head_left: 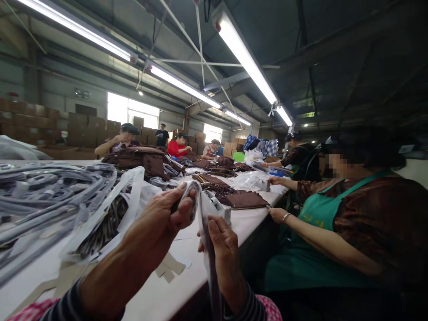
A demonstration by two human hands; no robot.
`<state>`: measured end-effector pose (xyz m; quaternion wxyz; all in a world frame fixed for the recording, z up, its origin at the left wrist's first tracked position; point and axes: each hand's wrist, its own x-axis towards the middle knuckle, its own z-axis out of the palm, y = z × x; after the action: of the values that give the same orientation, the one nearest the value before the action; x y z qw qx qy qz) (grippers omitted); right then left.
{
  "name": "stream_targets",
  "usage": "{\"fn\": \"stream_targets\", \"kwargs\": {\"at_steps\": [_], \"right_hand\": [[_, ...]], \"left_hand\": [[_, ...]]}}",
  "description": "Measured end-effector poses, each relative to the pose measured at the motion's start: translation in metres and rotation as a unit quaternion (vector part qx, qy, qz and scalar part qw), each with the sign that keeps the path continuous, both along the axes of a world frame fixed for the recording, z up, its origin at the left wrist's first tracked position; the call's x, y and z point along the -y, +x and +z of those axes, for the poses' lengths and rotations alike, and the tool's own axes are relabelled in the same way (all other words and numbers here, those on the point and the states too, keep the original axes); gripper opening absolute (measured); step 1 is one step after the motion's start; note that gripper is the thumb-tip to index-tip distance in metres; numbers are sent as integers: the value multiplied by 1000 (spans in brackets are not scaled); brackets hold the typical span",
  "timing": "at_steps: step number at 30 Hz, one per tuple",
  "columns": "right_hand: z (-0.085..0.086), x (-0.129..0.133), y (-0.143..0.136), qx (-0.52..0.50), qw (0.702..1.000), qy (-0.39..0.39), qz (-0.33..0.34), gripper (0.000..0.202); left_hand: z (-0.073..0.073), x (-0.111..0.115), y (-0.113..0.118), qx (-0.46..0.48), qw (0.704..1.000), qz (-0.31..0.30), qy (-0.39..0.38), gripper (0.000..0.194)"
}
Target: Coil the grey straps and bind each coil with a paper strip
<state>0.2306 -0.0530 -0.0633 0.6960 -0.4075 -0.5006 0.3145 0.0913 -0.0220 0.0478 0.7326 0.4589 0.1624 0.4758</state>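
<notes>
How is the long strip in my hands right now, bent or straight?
Bent: the strip curves over at the left hand, then runs down past the thumb of the right hand.

Factory workshop: strip lights (pixel 247 60), stacked cartons (pixel 82 127), workers (pixel 317 218) along a table (pixel 245 218).

On our white bench (pixel 247 223) we see grey strips (pixel 50 200) looped in a heap at the left, beside a translucent plastic bag (pixel 100 211) of dark pieces (pixel 107 232); brown fabric items (pixel 245 200) lie beyond, and beige scraps (pixel 171 266) nearer us.
</notes>
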Motion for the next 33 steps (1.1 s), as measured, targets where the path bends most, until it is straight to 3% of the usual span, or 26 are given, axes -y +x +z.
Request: {"fn": "stream_targets", "kwargs": {"at_steps": [3,5,8,11,13,15,17,19,22,25,30,33], "right_hand": [[-1,-3,3,123,990,13,-67,46],[-6,-7,2,145,988,-8,-57,52],[-17,-6,-6,114,991,-53,37,59],[-26,7,-10,58,971,-124,197,62],[-24,21,-3,32,945,-171,277,62],[-12,35,12,45,943,-193,268,56],[7,44,33,71,956,-193,211,47],[31,45,54,97,964,-177,173,51],[57,29,76,181,965,-125,142,44],[57,1,83,247,963,-48,100,37],[11,-31,54,200,977,-23,75,53],[-15,-30,20,134,987,-34,77,58]], "left_hand": [[13,-2,0,39,999,-10,-32,32],[16,-1,1,58,997,-20,-37,28],[8,-5,6,70,997,5,23,12],[-22,-19,8,-7,985,96,141,19],[-50,-30,3,-136,940,175,259,20],[-79,-39,-5,-257,857,214,393,22],[-101,-41,-16,-328,795,184,476,29],[-112,-32,-27,-382,775,135,484,31],[-110,-6,-37,-424,807,58,408,37],[-99,17,-38,-386,864,-23,323,42],[-84,20,-21,-230,964,-76,113,48],[-72,12,-12,-127,991,-51,9,46]]}}
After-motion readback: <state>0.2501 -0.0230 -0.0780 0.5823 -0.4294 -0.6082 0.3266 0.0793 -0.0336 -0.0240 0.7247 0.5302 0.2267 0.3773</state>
